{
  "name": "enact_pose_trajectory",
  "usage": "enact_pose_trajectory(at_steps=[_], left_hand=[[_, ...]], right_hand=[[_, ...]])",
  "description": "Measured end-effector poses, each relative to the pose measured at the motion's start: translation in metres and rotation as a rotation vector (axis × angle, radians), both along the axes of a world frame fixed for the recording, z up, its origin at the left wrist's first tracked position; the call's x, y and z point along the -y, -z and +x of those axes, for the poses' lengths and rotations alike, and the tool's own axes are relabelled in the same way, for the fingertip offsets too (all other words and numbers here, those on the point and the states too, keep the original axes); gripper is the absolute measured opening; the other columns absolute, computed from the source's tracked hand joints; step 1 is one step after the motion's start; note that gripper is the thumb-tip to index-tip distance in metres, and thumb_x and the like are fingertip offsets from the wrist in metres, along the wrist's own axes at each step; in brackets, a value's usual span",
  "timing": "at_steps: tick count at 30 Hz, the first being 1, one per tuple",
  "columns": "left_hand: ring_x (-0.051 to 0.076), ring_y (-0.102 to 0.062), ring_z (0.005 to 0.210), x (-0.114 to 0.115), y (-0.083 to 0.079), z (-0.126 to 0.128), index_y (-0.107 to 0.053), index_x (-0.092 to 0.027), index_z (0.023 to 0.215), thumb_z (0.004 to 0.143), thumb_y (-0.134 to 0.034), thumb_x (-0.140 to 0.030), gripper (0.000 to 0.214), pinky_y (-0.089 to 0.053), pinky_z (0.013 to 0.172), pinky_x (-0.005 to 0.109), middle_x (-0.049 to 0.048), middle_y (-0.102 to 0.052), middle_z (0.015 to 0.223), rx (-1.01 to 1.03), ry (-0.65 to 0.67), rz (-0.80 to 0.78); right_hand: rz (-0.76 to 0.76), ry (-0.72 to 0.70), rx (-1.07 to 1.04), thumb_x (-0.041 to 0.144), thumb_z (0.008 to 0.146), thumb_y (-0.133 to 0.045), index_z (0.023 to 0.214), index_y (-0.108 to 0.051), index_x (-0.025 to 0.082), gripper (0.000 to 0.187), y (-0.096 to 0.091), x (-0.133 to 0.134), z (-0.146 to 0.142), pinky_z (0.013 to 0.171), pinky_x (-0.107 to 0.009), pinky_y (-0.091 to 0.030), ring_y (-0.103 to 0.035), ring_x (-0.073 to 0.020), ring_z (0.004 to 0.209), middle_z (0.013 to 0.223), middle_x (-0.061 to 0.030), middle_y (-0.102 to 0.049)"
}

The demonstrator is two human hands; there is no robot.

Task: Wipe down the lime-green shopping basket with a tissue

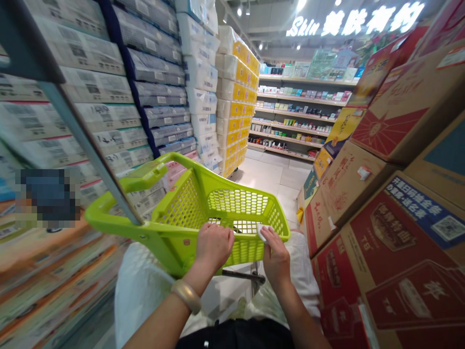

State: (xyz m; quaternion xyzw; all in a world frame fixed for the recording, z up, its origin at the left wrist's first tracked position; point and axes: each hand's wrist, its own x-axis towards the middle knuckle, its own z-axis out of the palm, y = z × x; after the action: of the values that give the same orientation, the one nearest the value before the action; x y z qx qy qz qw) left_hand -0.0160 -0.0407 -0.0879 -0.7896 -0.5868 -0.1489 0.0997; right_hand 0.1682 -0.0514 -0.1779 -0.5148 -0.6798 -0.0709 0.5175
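Observation:
A lime-green plastic shopping basket (189, 203) sits tilted in front of me, with its handles swung out to the left. My left hand (213, 245) curls over the basket's near rim, a bracelet on the wrist. At the rim's right corner my right hand (276, 257) presses a small white cloth or paper (262, 231) against the plastic. The inside of the basket looks empty.
Wrapped tissue packs (109, 111) are stacked high on the left. Red and brown cardboard cartons (392, 218) pile up on the right. A tiled aisle (269, 177) runs ahead to shelves of small products (298, 116) under a lit sign.

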Motion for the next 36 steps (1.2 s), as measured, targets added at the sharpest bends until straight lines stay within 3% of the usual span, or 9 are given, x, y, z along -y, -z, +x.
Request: enact_pose_trajectory(at_steps=[7, 12, 14, 21, 28, 30, 34, 36], left_hand=[[0.024, -0.065, 0.076, 0.002, 0.000, -0.001, -0.070, -0.018, 0.069, 0.094, -0.039, -0.029, 0.041, -0.036, 0.078, 0.040, 0.0090, -0.074, 0.074, 0.001, 0.001, 0.014], [0.023, -0.065, 0.075, 0.005, 0.000, -0.003, -0.069, -0.019, 0.067, 0.094, -0.040, -0.029, 0.041, -0.035, 0.078, 0.040, 0.0081, -0.073, 0.073, 0.020, 0.006, 0.014], [0.023, -0.064, 0.074, 0.005, -0.001, -0.002, -0.069, -0.019, 0.067, 0.094, -0.040, -0.028, 0.040, -0.035, 0.077, 0.040, 0.0080, -0.073, 0.072, 0.027, 0.011, 0.012], [0.023, -0.064, 0.077, 0.007, 0.000, -0.003, -0.069, -0.018, 0.069, 0.094, -0.040, -0.028, 0.040, -0.034, 0.078, 0.040, 0.0087, -0.074, 0.076, 0.008, 0.015, 0.012], [0.024, -0.064, 0.075, 0.006, 0.001, -0.004, -0.070, -0.018, 0.068, 0.093, -0.041, -0.028, 0.040, -0.034, 0.078, 0.040, 0.0094, -0.073, 0.072, 0.049, 0.019, 0.016], [0.023, -0.064, 0.075, 0.006, 0.001, -0.003, -0.070, -0.018, 0.069, 0.094, -0.040, -0.028, 0.040, -0.035, 0.078, 0.040, 0.0093, -0.073, 0.072, 0.039, 0.015, 0.020], [0.024, -0.064, 0.077, 0.007, 0.001, -0.003, -0.069, -0.018, 0.069, 0.094, -0.040, -0.028, 0.040, -0.034, 0.079, 0.040, 0.0091, -0.073, 0.074, 0.020, 0.020, 0.020], [0.024, -0.064, 0.077, 0.007, 0.001, -0.005, -0.069, -0.018, 0.069, 0.094, -0.040, -0.028, 0.039, -0.034, 0.079, 0.040, 0.0091, -0.073, 0.075, 0.024, 0.022, 0.015]], right_hand=[[-0.011, -0.242, 0.075, 0.006, 0.090, -0.042, 0.124, -0.064, 0.024, 0.045, -0.009, 0.011, -0.026, 0.106, -0.043, -0.049, -0.058, -0.0207, 0.125, 0.124, -0.0063, -0.069], [-0.002, -0.054, -0.021, 0.007, 0.091, -0.041, 0.120, -0.067, 0.021, 0.042, 0.000, 0.011, 0.008, 0.102, -0.044, -0.051, -0.061, -0.0228, 0.122, 0.119, -0.0086, -0.071], [-0.001, 0.008, -0.040, 0.008, 0.090, -0.041, 0.119, -0.068, 0.020, 0.041, 0.001, 0.011, 0.009, 0.101, -0.045, -0.052, -0.062, -0.0239, 0.121, 0.118, -0.0091, -0.071], [-0.005, -0.208, 0.072, 0.007, 0.091, -0.042, 0.123, -0.065, 0.024, 0.043, -0.009, 0.015, -0.027, 0.105, -0.044, -0.049, -0.059, -0.0214, 0.123, 0.123, -0.0059, -0.069], [0.019, 0.016, -0.029, 0.007, 0.090, -0.042, 0.118, -0.068, 0.020, 0.041, 0.003, 0.012, 0.016, 0.100, -0.045, -0.052, -0.062, -0.0240, 0.119, 0.117, -0.0089, -0.072], [0.021, 0.009, -0.022, 0.006, 0.089, -0.042, 0.118, -0.068, 0.020, 0.042, 0.001, 0.012, 0.006, 0.101, -0.046, -0.052, -0.063, -0.0243, 0.119, 0.117, -0.0088, -0.072], [0.004, -0.173, 0.051, 0.007, 0.090, -0.042, 0.121, -0.066, 0.024, 0.043, -0.008, 0.015, -0.031, 0.104, -0.045, -0.050, -0.060, -0.0226, 0.122, 0.121, -0.0068, -0.070], [0.003, -0.230, 0.079, 0.007, 0.090, -0.043, 0.123, -0.065, 0.025, 0.043, -0.011, 0.015, -0.037, 0.105, -0.045, -0.049, -0.060, -0.0217, 0.123, 0.123, -0.0060, -0.069]])
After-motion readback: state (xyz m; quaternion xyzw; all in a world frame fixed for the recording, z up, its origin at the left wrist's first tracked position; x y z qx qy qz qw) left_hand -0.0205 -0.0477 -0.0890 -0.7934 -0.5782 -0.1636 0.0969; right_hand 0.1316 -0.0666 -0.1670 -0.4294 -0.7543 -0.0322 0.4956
